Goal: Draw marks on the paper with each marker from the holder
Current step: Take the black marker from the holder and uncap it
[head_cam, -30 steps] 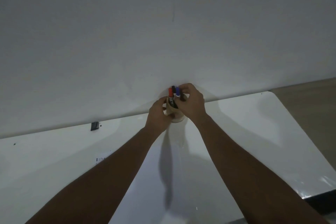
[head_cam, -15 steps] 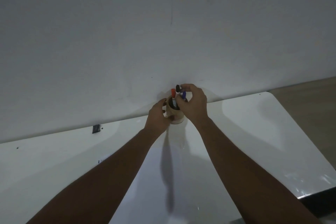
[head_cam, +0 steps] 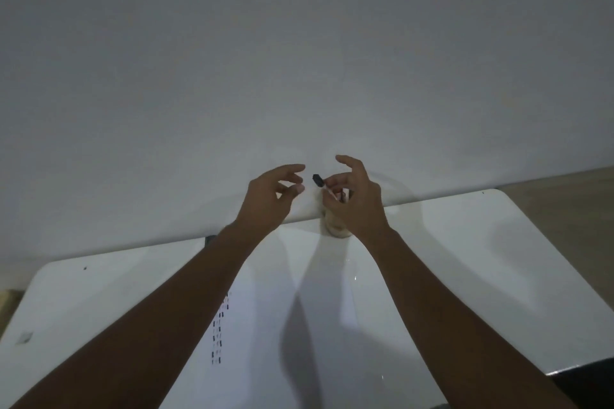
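My right hand (head_cam: 354, 197) holds a black-capped marker (head_cam: 319, 181) above the holder, the cap pointing up and to the left. The tan round holder (head_cam: 335, 227) stands at the far edge of the table and is mostly hidden behind my right wrist. My left hand (head_cam: 270, 199) hovers just left of the marker's cap with fingers apart and nothing in it. A white sheet of paper (head_cam: 259, 325) lies between my forearms on the table, with a column of short dark marks (head_cam: 221, 329) along its left side.
The white table (head_cam: 481, 276) has rounded far corners and ends against a plain grey wall (head_cam: 299, 60). A small dark object (head_cam: 210, 239) lies at the table's far edge behind my left forearm. Brown floor (head_cam: 564, 189) shows at the right.
My right hand has pulled the black-capped marker up out of the holder. My left hand has let go of the holder and risen beside the cap. The view has tilted down, showing the marked paper.
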